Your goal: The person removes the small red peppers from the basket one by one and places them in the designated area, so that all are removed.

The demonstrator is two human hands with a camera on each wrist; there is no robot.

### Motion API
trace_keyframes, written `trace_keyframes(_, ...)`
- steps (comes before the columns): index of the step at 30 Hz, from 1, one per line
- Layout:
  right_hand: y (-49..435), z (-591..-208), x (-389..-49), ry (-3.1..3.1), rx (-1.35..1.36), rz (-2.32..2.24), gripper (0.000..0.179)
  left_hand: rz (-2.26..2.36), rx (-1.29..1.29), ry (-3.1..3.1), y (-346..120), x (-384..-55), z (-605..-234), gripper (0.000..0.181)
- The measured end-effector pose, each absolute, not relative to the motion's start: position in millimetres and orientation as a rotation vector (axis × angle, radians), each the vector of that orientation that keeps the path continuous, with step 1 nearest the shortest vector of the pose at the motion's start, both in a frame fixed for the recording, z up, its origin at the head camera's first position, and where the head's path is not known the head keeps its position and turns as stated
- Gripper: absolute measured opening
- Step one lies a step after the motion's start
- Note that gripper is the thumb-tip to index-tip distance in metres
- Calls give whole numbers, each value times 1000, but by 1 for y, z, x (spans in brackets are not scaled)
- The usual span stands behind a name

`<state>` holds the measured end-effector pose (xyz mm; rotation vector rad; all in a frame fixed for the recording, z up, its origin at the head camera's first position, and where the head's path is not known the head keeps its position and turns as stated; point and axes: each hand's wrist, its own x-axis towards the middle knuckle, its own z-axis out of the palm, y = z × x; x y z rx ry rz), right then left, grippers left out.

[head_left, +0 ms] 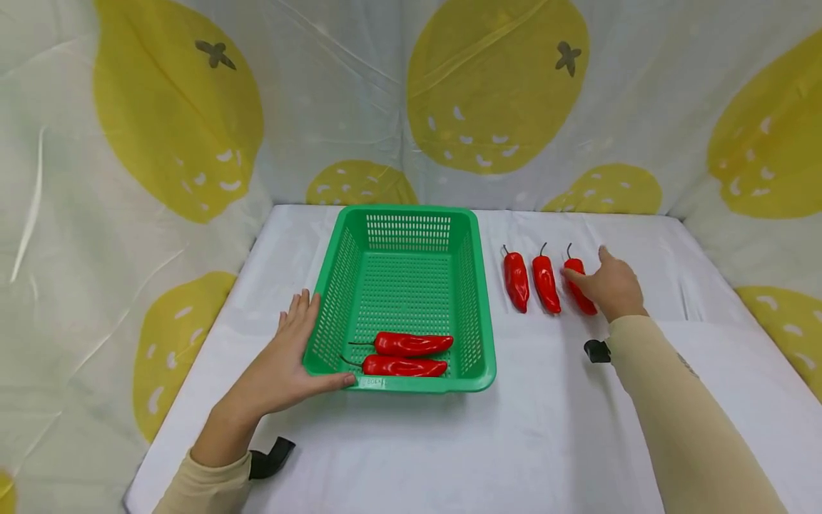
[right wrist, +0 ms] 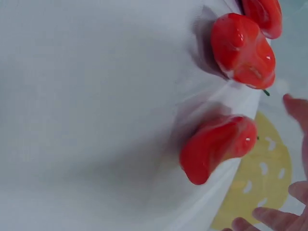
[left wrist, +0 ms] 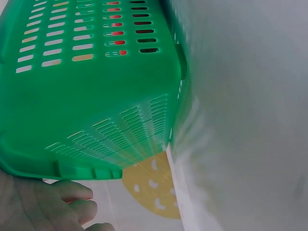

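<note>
Head view: the basket stands on the counter with 2 peppers inside, the far pepper and the near pepper, both lying crosswise along its near side. The left hand spreads at the basket's near left corner, its thumb along the near rim, its fingers straight against the left side. To the right of the basket, 3 more lie in a row, stems away from the person: the left pepper, the middle pepper and the right pepper. The right hand is over the right pepper, which lies just to its left, long axis running away from the person with the stem end slightly left. The right is clearly the nearer hand.

Left wrist view: the fingers are extended beside the basket's rim; red shows through the slots.

Right wrist view: the right grip is spread, thumb well apart from the fingers, with nothing between them; the closest pepper rests on the counter.
</note>
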<state>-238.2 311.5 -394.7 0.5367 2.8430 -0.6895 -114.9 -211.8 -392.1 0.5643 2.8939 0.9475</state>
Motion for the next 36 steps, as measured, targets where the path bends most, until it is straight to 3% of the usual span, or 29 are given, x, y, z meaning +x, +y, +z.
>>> trace_keyframes(3, 314, -388, -240, 2947, 489, -733, 115, 947, 567, 2897, -212, -116, -392, 132)
trace_keyframes(8, 314, -377, -241, 2951, 436, -769, 123, 952, 562, 2895, -212, -115, -392, 132)
trace_keyframes(17, 277, -348, -252, 2947, 271, -711, 124, 961, 566, 2904, -214, -115, -393, 131)
trace_keyframes(36, 167, -315, -254, 2912, -133, -713, 109, 948, 563, 2890, -212, -117, -394, 132)
